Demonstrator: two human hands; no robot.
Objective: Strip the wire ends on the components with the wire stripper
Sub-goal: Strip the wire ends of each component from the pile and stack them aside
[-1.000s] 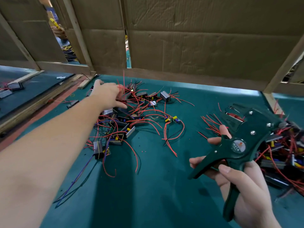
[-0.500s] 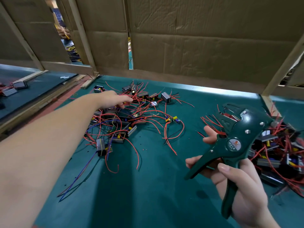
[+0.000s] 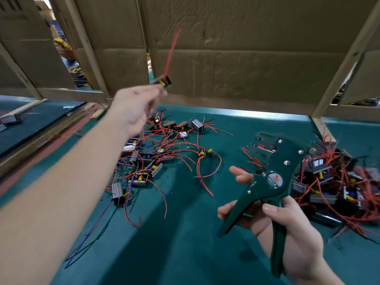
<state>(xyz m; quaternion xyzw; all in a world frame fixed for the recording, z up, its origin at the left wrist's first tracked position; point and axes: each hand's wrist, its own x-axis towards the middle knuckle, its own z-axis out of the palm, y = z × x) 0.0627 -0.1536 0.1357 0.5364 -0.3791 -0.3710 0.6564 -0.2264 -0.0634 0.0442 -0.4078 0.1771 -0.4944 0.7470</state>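
Teal matting covers the table [image 3: 185, 243], where one loose heap of wired components [image 3: 148, 159] lies left of centre and a second heap [image 3: 337, 182] lies at the right edge. The left hand [image 3: 133, 108], blurred, pinches a small component [image 3: 165, 81] at its fingertips above the first heap, its red wire [image 3: 171, 52] pointing up against the cardboard wall [image 3: 246, 58]. The right hand [image 3: 287, 229] grips the green wire stripper [image 3: 273, 182] by its handles, which stand spread apart, beside the second heap.
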